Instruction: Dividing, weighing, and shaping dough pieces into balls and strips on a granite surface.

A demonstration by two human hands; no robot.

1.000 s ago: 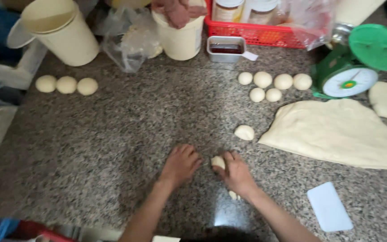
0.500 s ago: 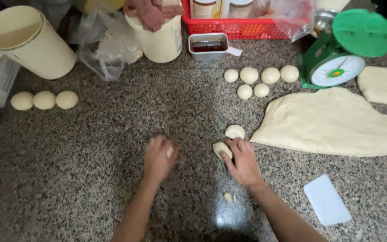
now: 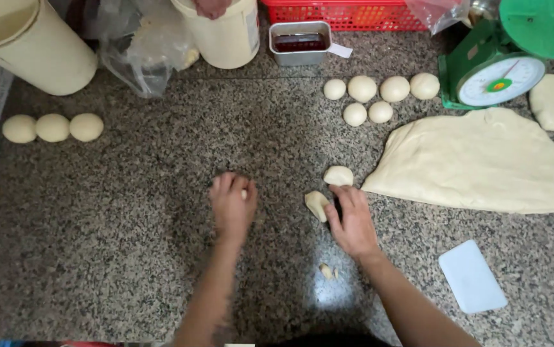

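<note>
The left hand (image 3: pixel 232 205) has slid out toward 9 o'clock from where it lay 1.0 s ago, close against the right. It now sits cupped, palm down on the counter (image 3: pixel 129 212), over a dough bit (image 3: pixel 244 194) of which only a pale edge shows at the fingertips. The right hand (image 3: pixel 352 222) has shifted a little toward 3 o'clock; its fingers lie half open, and whether they grip anything I cannot tell. A dough piece (image 3: pixel 316 204) lies touching its thumb side, at its 10 o'clock, and a second piece (image 3: pixel 338 175) sits just beyond at 12. I judge 1 piece is being rolled round under the left palm while the next 2 wait by the right.

At the far 9 o'clock edge lie 3 balls (image 3: pixel 52 127), under a cream tub (image 3: pixel 29 48) at 11. A crumpled clear bag (image 3: pixel 142 54) and a cream bucket (image 3: pixel 222 35) stand at 12, then a steel tin (image 3: pixel 300 44) with a small white tag, and a red basket (image 3: pixel 354 14). 6 balls (image 3: pixel 379 96) lie at 1, beside a green scale (image 3: pixel 492 74) with a white dial. The big dough sheet (image 3: pixel 482 167) fills 3 o'clock; a white scraper (image 3: pixel 471 276) lies at 5.
</note>
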